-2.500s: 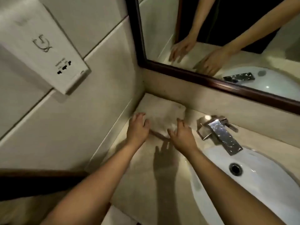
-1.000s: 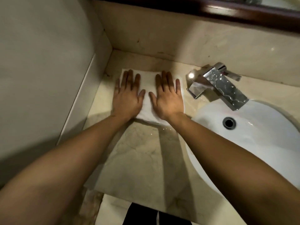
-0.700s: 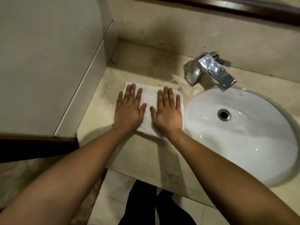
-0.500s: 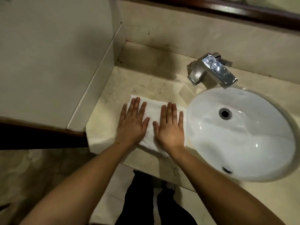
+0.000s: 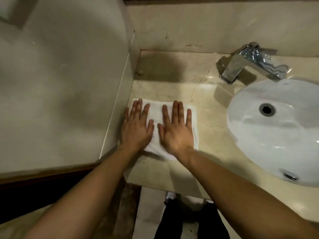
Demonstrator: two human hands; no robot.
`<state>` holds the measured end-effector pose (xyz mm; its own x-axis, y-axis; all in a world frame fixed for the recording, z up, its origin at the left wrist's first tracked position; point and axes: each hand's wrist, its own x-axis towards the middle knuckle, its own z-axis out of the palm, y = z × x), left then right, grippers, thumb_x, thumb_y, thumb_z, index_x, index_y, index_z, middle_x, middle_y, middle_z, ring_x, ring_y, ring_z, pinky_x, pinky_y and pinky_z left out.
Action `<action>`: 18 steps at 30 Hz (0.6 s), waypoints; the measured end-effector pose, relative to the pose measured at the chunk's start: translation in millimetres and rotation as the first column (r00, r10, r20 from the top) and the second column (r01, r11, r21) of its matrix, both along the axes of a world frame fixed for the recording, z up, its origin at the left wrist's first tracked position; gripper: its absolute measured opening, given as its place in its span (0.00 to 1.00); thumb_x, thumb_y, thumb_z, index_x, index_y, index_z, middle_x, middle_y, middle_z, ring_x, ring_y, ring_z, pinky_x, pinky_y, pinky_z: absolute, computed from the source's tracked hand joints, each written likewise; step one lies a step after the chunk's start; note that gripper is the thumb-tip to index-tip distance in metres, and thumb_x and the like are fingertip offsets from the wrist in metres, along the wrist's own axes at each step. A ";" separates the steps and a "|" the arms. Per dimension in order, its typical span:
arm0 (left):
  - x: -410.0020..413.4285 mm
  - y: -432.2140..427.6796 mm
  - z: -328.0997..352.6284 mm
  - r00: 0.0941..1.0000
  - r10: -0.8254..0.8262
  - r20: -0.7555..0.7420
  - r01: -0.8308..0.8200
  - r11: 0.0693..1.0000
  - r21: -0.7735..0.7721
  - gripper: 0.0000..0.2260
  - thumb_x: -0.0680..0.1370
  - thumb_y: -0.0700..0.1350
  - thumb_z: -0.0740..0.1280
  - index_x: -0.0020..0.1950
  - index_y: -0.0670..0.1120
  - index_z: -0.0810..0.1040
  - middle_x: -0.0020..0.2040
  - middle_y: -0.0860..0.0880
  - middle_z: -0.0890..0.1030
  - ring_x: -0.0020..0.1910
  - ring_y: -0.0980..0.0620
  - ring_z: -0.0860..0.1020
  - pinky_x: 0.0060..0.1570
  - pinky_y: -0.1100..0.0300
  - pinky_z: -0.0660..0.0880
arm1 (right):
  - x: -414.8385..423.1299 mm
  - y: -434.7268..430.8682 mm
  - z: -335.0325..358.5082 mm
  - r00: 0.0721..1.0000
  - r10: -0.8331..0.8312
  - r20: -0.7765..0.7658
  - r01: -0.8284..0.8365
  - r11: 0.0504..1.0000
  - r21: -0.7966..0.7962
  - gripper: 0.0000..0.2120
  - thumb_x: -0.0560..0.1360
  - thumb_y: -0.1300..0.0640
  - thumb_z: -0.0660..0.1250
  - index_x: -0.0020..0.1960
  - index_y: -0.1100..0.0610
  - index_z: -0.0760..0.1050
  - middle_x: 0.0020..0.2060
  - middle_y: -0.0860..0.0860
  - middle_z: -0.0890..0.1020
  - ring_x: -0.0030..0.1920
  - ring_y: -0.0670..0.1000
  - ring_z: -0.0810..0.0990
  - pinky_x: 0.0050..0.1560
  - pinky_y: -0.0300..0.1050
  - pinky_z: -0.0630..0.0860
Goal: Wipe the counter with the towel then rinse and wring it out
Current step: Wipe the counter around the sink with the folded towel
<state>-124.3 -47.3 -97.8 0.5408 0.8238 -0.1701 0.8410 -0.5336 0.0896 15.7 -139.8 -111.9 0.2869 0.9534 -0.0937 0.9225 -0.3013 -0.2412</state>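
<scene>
A folded white towel (image 5: 156, 114) lies flat on the beige marble counter (image 5: 212, 138), close to the left side wall. My left hand (image 5: 136, 126) presses on the towel's left half with straight, spread fingers. Beside it, my right hand (image 5: 176, 130) presses flat on the right half, thumbs nearly touching. The white oval sink (image 5: 276, 135) sits to the right, with the chrome faucet (image 5: 250, 64) at its back rim. No water runs from the faucet.
A tiled side wall (image 5: 69, 83) borders the counter on the left and a marble backsplash (image 5: 215, 28) stands behind it. The counter's front edge (image 5: 164, 185) lies just below my wrists. Dark trouser legs (image 5: 189, 219) and the floor show beneath.
Both flat hands have dragged the towel from the back corner toward the counter's front edge, keeping it near the left wall. The view has tilted down.
</scene>
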 end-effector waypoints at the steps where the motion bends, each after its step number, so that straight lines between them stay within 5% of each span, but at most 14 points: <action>1: 4.2 7.5 1.7 1.000 0.015 0.009 -0.015 1.000 -0.012 0.31 0.84 0.56 0.51 0.86 0.48 0.49 0.86 0.45 0.47 0.85 0.48 0.44 0.81 0.50 0.36 | -0.3 7.5 0.0 1.000 -0.004 0.008 0.005 1.000 -0.005 0.34 0.86 0.39 0.43 0.85 0.54 0.40 0.84 0.62 0.43 0.84 0.60 0.38 0.82 0.63 0.37; 6: 8.4 10.9 -4.6 0.994 0.086 0.067 -0.087 0.996 0.015 0.30 0.85 0.59 0.42 0.86 0.50 0.47 0.86 0.48 0.46 0.85 0.50 0.43 0.82 0.50 0.38 | 1.7 19.9 -3.3 1.000 -0.006 0.024 0.005 1.000 0.015 0.33 0.85 0.39 0.42 0.85 0.53 0.41 0.85 0.60 0.44 0.84 0.58 0.39 0.82 0.63 0.39; 18: -27.5 -60.2 -7.9 0.995 0.093 0.036 -0.094 0.995 0.039 0.32 0.84 0.60 0.40 0.86 0.47 0.47 0.86 0.44 0.47 0.85 0.47 0.44 0.83 0.46 0.41 | -31.4 -52.3 3.1 0.999 0.036 0.019 -0.036 0.999 0.002 0.32 0.86 0.41 0.46 0.86 0.54 0.47 0.84 0.61 0.47 0.85 0.59 0.42 0.82 0.63 0.42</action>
